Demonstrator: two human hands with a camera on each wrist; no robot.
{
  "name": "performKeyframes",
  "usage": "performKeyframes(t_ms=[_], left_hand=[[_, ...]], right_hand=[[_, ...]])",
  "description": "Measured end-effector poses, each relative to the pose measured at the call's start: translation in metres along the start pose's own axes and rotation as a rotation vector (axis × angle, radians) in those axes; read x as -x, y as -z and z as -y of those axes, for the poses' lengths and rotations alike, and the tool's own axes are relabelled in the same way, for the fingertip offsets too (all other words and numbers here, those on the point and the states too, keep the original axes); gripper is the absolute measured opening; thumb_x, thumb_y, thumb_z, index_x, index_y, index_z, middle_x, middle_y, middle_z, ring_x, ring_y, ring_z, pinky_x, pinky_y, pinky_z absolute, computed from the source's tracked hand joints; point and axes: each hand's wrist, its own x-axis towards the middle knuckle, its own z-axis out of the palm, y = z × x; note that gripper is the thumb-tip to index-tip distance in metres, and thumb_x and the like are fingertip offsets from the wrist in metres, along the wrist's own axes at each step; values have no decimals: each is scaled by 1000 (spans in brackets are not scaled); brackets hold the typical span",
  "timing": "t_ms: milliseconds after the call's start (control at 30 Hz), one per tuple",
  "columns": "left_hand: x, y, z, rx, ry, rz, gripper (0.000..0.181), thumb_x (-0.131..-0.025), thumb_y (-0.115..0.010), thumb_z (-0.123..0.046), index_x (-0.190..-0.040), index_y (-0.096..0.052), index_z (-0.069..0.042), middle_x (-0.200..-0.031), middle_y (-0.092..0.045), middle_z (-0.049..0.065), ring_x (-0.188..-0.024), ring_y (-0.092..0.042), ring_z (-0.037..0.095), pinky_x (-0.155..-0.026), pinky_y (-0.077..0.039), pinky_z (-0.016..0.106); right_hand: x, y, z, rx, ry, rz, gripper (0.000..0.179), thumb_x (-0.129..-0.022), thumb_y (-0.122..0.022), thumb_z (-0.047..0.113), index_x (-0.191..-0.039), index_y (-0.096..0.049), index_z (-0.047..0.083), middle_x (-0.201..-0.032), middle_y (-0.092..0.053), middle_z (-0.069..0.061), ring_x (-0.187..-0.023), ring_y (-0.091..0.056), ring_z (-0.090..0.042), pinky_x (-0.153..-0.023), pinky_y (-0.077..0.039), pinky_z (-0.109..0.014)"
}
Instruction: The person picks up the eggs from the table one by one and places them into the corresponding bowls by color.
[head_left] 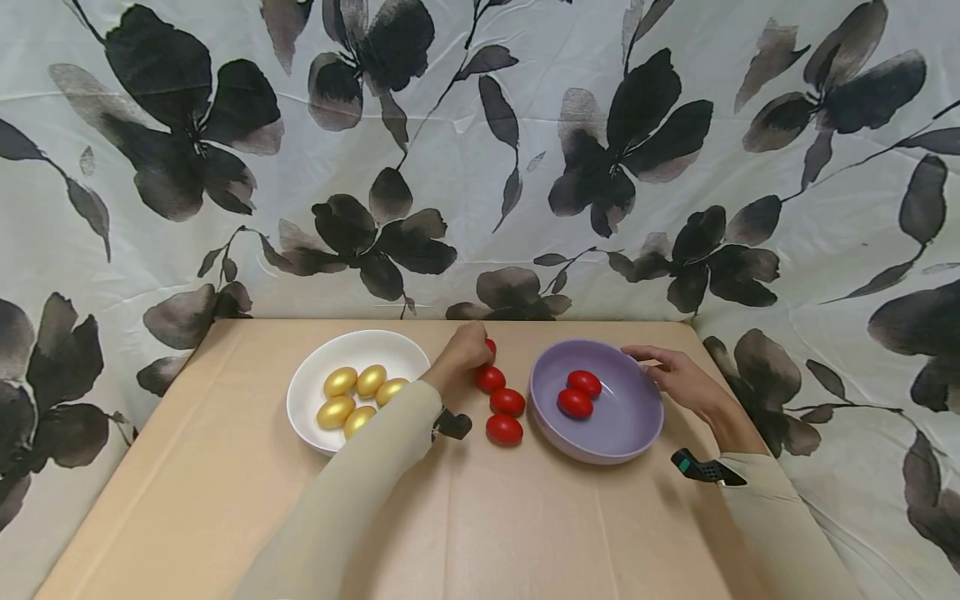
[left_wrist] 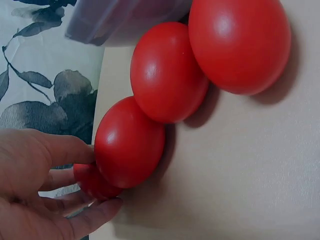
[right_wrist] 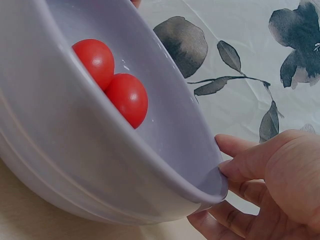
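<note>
My left hand [head_left: 467, 354] reaches to the far end of a row of several red eggs [head_left: 507, 402] on the table. In the left wrist view its fingers curl round the farthest red egg [left_wrist: 92, 181], which is partly hidden behind its neighbour. To the right of the row stands a purple bowl [head_left: 630, 417] with two red eggs [head_left: 575, 404] inside. My right hand [head_left: 678, 379] grips this bowl at its right rim. The right wrist view shows the thumb [right_wrist: 245, 167] on the rim and other fingers below it.
A white bowl [head_left: 300, 392] with several gold eggs [head_left: 335, 412] stands on the left of the table, partly covered by my left sleeve [head_left: 375, 467]. The wooden table [head_left: 525, 525] ends at the back against a floral cloth [head_left: 480, 167].
</note>
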Motion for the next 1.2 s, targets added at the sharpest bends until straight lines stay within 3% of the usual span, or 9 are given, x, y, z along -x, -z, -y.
performKeyframes(t_ms=[133,400,567,733,1200], left_hand=[[1,0,-1,24,27,-12,15,-82,-73,-4,-91,-66,5,-82,-58,13,-73,-53,24,-60,-50,27],[7,8,-7,84,-19,-51,27,-85,-74,-5,-110,-67,4,-94,-63,14,-84,-56,25,-63,-51,24],[11,12,-9,163,-21,-37,39,-90,-72,-6,-126,-62,4,-110,-64,18,-95,-59,30,-78,-60,29],[16,16,-10,176,-41,-48,42,-91,-72,-7,-130,-62,2,-121,-63,18,-103,-59,31,-93,-59,36],[35,18,-20,266,-92,-49,42,-89,-75,-7,-129,-63,-1,-123,-64,17,-105,-62,29,-90,-60,34]], right_hand=[[0,-1,0,-8,7,4,48,-102,-42,-2,-147,-55,11,-150,-50,-20,-127,-55,-43,-102,-53,-49],[0,0,2,-7,14,8,49,-102,-41,-2,-147,-53,10,-149,-50,-21,-129,-54,-45,-103,-51,-55],[-1,0,3,-17,8,14,49,-102,-40,-1,-148,-52,9,-151,-48,-23,-126,-56,-46,-102,-51,-57],[0,1,4,-15,-1,16,49,-103,-40,0,-149,-52,10,-152,-46,-23,-125,-57,-47,-102,-50,-58],[1,1,2,-8,8,19,47,-104,-43,2,-149,-52,11,-150,-49,-22,-123,-59,-42,-102,-52,-54]])
